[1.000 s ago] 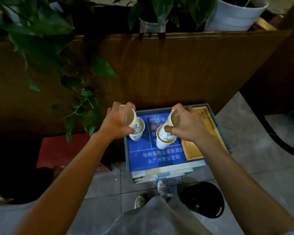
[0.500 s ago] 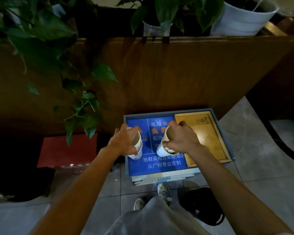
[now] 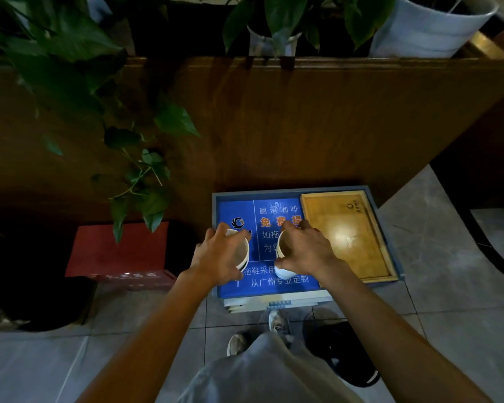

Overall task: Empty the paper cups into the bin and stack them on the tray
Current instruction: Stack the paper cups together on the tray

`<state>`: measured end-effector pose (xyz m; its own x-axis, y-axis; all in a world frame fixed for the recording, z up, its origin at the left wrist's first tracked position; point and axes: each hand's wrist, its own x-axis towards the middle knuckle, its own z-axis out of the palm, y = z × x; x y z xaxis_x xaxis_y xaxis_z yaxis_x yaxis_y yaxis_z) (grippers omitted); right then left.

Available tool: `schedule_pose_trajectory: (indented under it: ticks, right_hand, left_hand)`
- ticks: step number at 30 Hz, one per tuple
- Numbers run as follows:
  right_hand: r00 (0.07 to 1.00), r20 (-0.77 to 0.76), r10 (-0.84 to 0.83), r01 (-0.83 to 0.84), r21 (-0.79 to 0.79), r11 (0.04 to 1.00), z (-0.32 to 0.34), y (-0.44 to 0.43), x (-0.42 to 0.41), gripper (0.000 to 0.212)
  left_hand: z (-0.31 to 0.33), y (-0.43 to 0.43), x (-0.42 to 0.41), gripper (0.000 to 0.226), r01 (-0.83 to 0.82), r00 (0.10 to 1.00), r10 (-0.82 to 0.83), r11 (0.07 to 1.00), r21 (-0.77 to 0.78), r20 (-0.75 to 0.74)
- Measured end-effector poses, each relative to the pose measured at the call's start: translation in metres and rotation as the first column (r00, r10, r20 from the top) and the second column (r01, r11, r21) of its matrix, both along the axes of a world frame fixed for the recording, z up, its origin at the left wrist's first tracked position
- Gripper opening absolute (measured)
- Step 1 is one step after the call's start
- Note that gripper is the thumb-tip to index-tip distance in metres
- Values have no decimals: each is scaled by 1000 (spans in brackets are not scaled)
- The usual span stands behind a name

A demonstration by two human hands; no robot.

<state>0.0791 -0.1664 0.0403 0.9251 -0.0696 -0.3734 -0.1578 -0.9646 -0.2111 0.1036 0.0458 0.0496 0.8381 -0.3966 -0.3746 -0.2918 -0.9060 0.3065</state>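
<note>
My left hand (image 3: 218, 254) grips a white paper cup (image 3: 243, 253) from above; it sits nested in another cup on the blue printed surface (image 3: 280, 282). My right hand (image 3: 306, 251) grips a second white paper cup (image 3: 282, 248) by its rim, also nested in a cup standing on the blue surface. A wooden tray (image 3: 346, 237) lies to the right of my right hand, inside the same grey-rimmed box. A black round bin (image 3: 344, 353) stands on the floor by my right leg, partly hidden by my arm.
A wooden partition (image 3: 303, 120) rises right behind the box, with potted plants (image 3: 277, 21) on top. Leaves (image 3: 146, 181) hang down on the left. A red box (image 3: 120, 251) sits left of the blue box. My shoes (image 3: 277, 321) are on the grey tiles.
Both hands have lowered their cups from above the blue surface into the cups standing there. The view has tilted, so the box sits lower in frame.
</note>
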Motion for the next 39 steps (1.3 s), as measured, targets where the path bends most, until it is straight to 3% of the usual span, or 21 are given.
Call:
schedule_pose_trajectory:
  ticks: [11,19,22,25,31,39]
  right_hand:
    - [1000,-10,0,1,63,998,-19,-1,-19,95]
    - [978,-159,133,-132,18,991,-9,-7,-12,131]
    - [961,-176,215,-213,35,977,-4,-13,-12,117]
    - [959,-153,239,-231,68,971,1,-17,-11,103]
    - [984,-29,175,-175,21,984,4,-12,-3,102]
    - [986,-62,153,-149,60,987,6,-10,14,103]
  left_hand:
    - [-13,-12,-12,89,-14,1000,15,1000,16,-3]
    - [-3,-14,-6,116,61,996,-53,992,110,-77]
    - [1,-14,-5,124,85,995,-78,988,132,-55]
    - [1,-13,-4,109,98,994,-90,985,139,-63]
    - [-8,-13,-4,96,62,998,-62,994,91,0]
    - [-11,-22,2,98,-8,1000,11,995,101,-22]
